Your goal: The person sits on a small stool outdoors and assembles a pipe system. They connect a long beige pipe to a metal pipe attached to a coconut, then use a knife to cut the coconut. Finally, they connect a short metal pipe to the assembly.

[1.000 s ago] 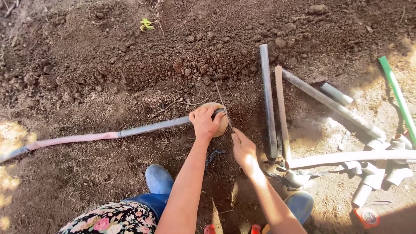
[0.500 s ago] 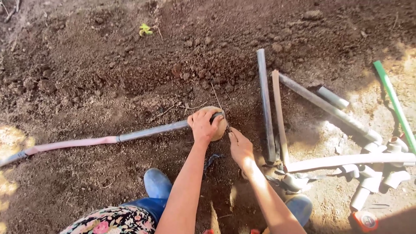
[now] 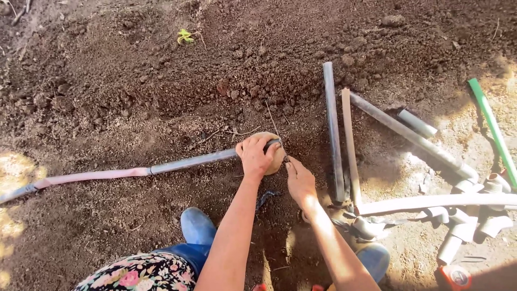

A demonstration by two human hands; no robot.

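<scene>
Long hose: we see a thin hose (image 3: pixel 134 171) lying flat on the brown dirt (image 3: pixel 107 97). It starts at the 9 o'clock edge and runs to the middle. It is pink on the left part and gray near the hand.
Little plant: a small green sprout (image 3: pixel 184 36) sits in the dirt at about 11 o'clock, well apart from the hands.
Left hand: our left hand (image 3: pixel 255 156) is near the middle. Its fingers curl tight around a round tan thing (image 3: pixel 276 157) at the end of the hose. We cannot tell just what the round thing is.
Right hand: our right hand (image 3: pixel 299 181) is just beside the round thing, at its 4 o'clock. Its fingers are pinched close together at the dirt. We cannot tell if they hold anything.
Legs: blue jeans knees (image 3: pixel 197 229) show at 6 o'clock, next to a flowery cloth (image 3: pixel 134 275).
Pipes: two straight pipes (image 3: pixel 333 129) lie side by side at 3 o'clock of the hands. More gray pipes and short pipe pieces (image 3: pixel 463 226) lie in a heap at 4 o'clock.
Green stick: a green stick (image 3: pixel 493 129) leans at the 3 o'clock edge.
</scene>
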